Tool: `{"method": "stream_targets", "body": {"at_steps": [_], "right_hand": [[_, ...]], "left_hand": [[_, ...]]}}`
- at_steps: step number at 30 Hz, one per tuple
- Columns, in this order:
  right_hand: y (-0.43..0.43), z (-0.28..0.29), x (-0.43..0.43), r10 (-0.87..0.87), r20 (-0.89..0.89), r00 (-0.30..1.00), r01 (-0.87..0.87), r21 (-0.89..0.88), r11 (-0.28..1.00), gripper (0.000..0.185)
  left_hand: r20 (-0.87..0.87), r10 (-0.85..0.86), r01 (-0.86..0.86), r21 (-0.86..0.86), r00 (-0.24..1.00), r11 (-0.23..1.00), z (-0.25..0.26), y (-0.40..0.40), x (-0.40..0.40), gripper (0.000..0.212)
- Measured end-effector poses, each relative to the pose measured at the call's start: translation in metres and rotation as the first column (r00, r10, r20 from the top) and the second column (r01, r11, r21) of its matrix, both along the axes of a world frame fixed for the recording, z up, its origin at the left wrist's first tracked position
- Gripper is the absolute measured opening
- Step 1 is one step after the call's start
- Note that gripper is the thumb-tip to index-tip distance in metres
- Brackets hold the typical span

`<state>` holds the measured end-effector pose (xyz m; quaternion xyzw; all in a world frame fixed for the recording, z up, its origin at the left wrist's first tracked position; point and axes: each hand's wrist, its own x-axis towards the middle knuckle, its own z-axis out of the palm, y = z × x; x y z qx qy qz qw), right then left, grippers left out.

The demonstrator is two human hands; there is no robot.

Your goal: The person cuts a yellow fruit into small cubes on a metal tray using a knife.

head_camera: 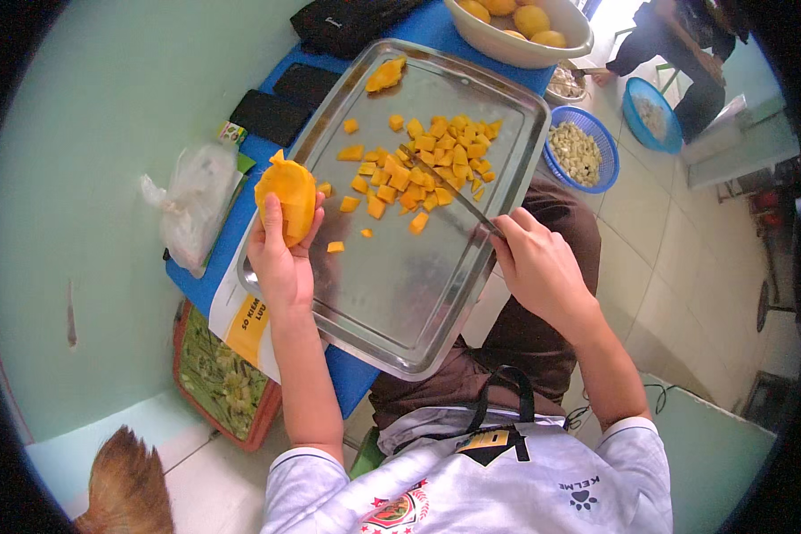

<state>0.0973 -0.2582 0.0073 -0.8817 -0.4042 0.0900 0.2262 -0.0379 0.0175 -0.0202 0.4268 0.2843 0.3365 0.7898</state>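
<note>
My left hand (286, 260) holds a peeled mango piece (287, 197) upright over the left edge of a metal tray (374, 280), with cut marks on its lower part. In my right hand (534, 257) is a knife (457, 193), whose blade reaches left across the tray and over a heap of diced mango (434, 157). Several loose cubes lie around the heap. A flatter mango remnant (386, 74) rests in the tray's far left corner.
A basin of yellow fruit (524, 50) stands beyond the tray, near a blue basket of pale pieces (582, 150). Two dark phones or cases (270, 117) and a knotted plastic bag (197, 200) lie left on the blue table (350, 374). Another person (697, 53) sits far right; a furry animal (130, 487) is lower left.
</note>
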Motion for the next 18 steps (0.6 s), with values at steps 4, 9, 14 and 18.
{"method": "stream_targets", "body": {"at_steps": [4,9,14,18], "right_hand": [[-0.003,-0.002,-0.009,0.006,0.072,0.997,0.007,-0.172,0.985,0.025],[-0.002,0.015,-0.031,0.135,0.027,0.991,-0.123,-0.268,0.956,0.031],[-0.009,0.022,-0.025,0.109,0.111,0.988,-0.077,-0.254,0.964,0.029],[-0.012,0.027,-0.024,0.137,0.127,0.982,-0.102,-0.247,0.964,0.027]], "left_hand": [[0.005,0.05,-0.049,-0.014,0.999,0.999,-0.001,-0.001,0.003,0.041],[0.016,0.097,-0.096,-0.036,0.995,0.995,-0.001,0.001,0.0,0.042],[0.082,0.133,-0.126,-0.085,0.988,0.988,-0.001,0.004,-0.003,0.043],[0.085,0.132,-0.124,-0.094,0.988,0.988,0.005,0.002,-0.002,0.042]]}}
